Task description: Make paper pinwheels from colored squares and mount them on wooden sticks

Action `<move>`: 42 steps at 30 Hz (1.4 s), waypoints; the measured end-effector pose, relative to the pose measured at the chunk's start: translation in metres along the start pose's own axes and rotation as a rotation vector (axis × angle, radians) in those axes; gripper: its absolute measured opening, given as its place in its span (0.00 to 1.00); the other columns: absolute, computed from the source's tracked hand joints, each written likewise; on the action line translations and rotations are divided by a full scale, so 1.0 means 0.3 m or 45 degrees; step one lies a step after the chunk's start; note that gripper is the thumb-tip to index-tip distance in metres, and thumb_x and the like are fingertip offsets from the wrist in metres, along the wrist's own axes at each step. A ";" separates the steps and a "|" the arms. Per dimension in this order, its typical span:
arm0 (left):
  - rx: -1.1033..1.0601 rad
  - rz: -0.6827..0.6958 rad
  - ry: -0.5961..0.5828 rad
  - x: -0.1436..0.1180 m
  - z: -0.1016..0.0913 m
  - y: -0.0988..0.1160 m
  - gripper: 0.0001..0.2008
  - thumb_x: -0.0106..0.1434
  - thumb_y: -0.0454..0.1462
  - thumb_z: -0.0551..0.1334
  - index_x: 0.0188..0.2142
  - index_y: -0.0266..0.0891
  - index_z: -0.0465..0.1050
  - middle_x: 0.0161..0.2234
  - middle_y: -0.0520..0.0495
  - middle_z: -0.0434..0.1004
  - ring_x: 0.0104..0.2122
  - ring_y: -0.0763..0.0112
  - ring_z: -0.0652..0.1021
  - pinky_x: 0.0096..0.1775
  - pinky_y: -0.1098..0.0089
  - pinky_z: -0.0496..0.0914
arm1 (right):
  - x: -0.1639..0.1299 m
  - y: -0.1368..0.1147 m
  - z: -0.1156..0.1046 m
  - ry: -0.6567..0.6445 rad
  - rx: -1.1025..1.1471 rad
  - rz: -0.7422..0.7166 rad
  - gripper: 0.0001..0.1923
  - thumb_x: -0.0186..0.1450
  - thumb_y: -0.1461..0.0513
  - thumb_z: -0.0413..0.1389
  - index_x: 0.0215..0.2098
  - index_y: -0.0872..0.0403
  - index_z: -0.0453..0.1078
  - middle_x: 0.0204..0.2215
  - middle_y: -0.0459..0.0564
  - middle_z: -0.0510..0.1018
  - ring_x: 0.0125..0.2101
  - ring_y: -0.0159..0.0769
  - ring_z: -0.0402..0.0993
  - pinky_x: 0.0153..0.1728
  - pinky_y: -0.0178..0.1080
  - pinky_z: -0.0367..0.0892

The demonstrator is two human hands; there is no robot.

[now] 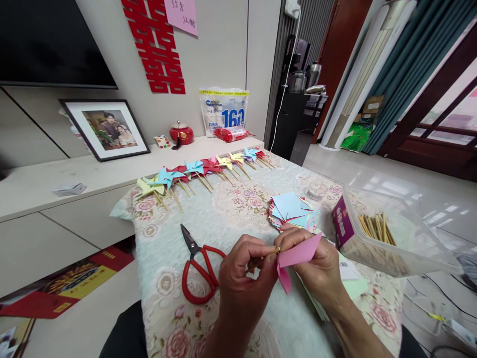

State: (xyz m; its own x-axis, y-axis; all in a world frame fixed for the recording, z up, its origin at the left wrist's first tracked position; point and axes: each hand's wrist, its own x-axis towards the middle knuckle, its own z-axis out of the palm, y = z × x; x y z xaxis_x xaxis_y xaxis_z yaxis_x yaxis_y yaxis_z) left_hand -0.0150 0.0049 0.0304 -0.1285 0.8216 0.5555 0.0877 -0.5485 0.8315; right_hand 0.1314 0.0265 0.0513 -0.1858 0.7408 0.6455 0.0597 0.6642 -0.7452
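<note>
The person's left hand (246, 273), just right of the red-handled scissors (193, 247), pinches a thin stick (277, 249); the right hand (321, 263), farther right, pinches folded pink paper (300, 252) by the stick's tip. Beyond, also right of the scissors, sit stacked paper squares (291, 205) and a clear box (342, 223) of sticks. Past the scissors, pinwheels (194, 166) line the surface (231, 219).

hands (244, 278) holding pink paper (300, 252); red-handled scissors (193, 247) beside

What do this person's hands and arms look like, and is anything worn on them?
The left hand and right hand wear no gloves. The left forearm and right forearm show no sleeve, watch or bracelet.
</note>
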 end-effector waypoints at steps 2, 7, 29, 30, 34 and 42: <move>0.002 0.024 0.008 -0.001 0.001 0.000 0.04 0.63 0.30 0.64 0.33 0.40 0.75 0.28 0.52 0.72 0.27 0.75 0.72 0.28 0.74 0.65 | 0.002 -0.002 0.004 0.005 0.010 0.014 0.08 0.67 0.58 0.60 0.31 0.51 0.74 0.25 0.45 0.79 0.27 0.35 0.76 0.48 0.46 0.66; 0.063 0.087 0.007 0.006 -0.003 0.005 0.05 0.62 0.29 0.64 0.34 0.39 0.75 0.28 0.52 0.73 0.26 0.76 0.71 0.27 0.75 0.65 | 0.003 0.006 0.009 0.065 0.053 0.054 0.05 0.65 0.59 0.63 0.33 0.50 0.75 0.26 0.45 0.80 0.27 0.36 0.76 0.45 0.45 0.69; 0.183 0.203 0.007 0.010 0.003 0.036 0.05 0.62 0.28 0.62 0.32 0.39 0.73 0.27 0.51 0.73 0.26 0.74 0.73 0.26 0.75 0.65 | 0.011 0.039 -0.003 0.033 -0.037 -0.140 0.04 0.65 0.64 0.61 0.36 0.49 0.77 0.29 0.48 0.79 0.33 0.41 0.76 0.43 0.49 0.70; 0.171 0.201 0.014 0.009 0.006 0.036 0.05 0.62 0.28 0.62 0.33 0.39 0.73 0.27 0.51 0.73 0.26 0.74 0.73 0.26 0.76 0.65 | 0.012 0.039 -0.004 0.032 -0.037 -0.139 0.04 0.65 0.64 0.61 0.36 0.49 0.77 0.29 0.48 0.79 0.33 0.41 0.76 0.43 0.49 0.70; 0.177 0.246 0.002 0.012 0.009 0.038 0.06 0.62 0.27 0.62 0.33 0.39 0.73 0.28 0.50 0.73 0.27 0.74 0.74 0.27 0.76 0.66 | 0.014 0.039 -0.007 0.017 -0.026 -0.147 0.02 0.66 0.63 0.61 0.36 0.49 0.77 0.29 0.48 0.78 0.33 0.41 0.75 0.43 0.49 0.70; 0.078 0.207 -0.062 0.005 0.003 0.040 0.07 0.63 0.27 0.60 0.36 0.38 0.73 0.29 0.49 0.73 0.29 0.73 0.74 0.28 0.75 0.66 | 0.012 0.036 -0.016 -0.028 -0.058 -0.160 0.02 0.67 0.63 0.59 0.37 0.50 0.75 0.29 0.48 0.77 0.33 0.42 0.74 0.44 0.50 0.68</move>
State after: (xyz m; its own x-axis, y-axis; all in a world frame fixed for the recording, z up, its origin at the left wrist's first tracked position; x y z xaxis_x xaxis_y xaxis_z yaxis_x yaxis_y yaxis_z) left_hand -0.0133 -0.0004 0.0412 -0.0596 0.7302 0.6807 0.1638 -0.6655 0.7282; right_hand 0.1362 0.0370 0.0464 -0.2162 0.6492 0.7292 0.0790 0.7561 -0.6497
